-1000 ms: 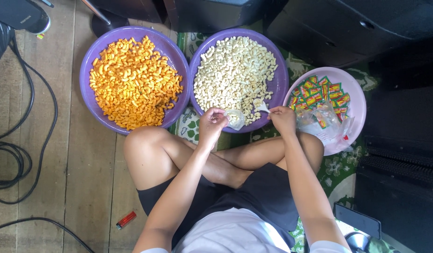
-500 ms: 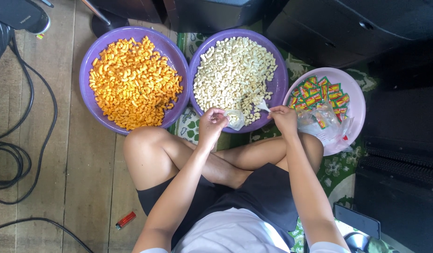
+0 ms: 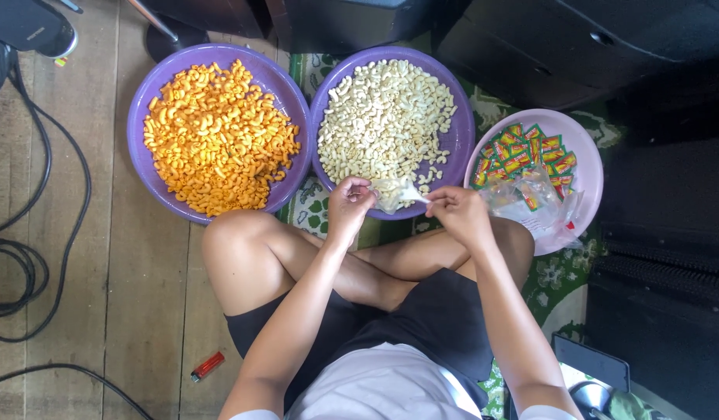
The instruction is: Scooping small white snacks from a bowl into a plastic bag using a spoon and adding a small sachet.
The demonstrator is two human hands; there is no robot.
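Wooden floor [image 3: 142,257] | left hand [image 3: 348,208], right hand [image 3: 461,214] grips pinched on clear bag [image 3: 397,193] | long axis left-right

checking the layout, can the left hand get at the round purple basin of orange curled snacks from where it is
Probably yes. The left hand holds a small clear plastic bag with the right hand, and the round purple basin of orange curled snacks sits just beside it, nothing between them.

The round purple plastic basin of pale macaroni-shaped snacks [image 3: 391,124] sat at the centre. Left of it, touching, stood the purple plastic basin of orange curled snacks [image 3: 218,132]; right of it, the pink plastic basin of small sachets [image 3: 540,175]. At its near rim, both hands held a small clear plastic bag [image 3: 397,193].
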